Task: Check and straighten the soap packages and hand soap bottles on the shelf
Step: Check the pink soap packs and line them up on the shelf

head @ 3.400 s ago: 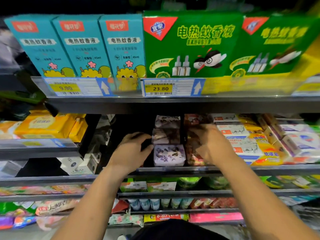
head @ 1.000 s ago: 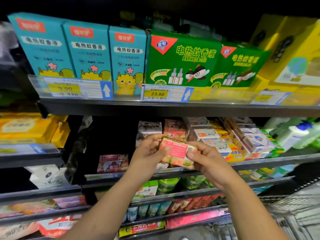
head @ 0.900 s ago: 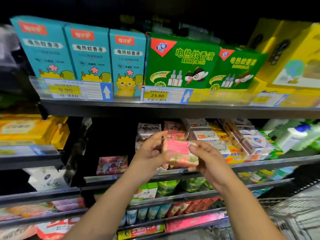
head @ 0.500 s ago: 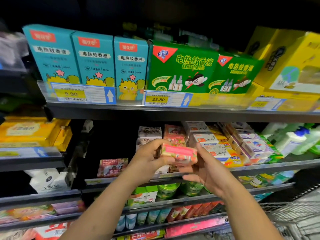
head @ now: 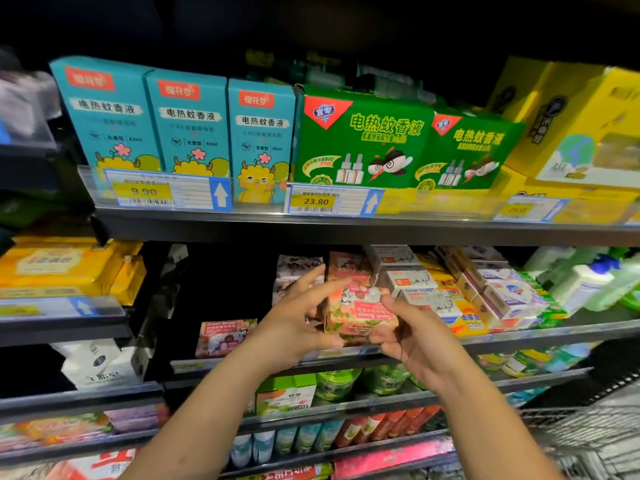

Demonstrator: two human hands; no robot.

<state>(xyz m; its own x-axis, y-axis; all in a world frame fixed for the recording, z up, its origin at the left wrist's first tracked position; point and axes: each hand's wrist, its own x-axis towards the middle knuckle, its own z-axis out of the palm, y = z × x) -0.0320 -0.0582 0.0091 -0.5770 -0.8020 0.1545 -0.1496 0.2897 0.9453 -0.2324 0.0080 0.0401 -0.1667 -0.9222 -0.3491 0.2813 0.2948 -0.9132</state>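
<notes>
Pinched at both ends: left hand (head: 294, 327), right hand (head: 419, 337) on pink soap box (head: 360, 317). Long axis sideways, label upside down, matching stack (head: 348, 268) just behind. Needs flip imo.

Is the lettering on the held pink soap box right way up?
No, the "Goat Soap" print on the pink soap box reads upside down.
</notes>
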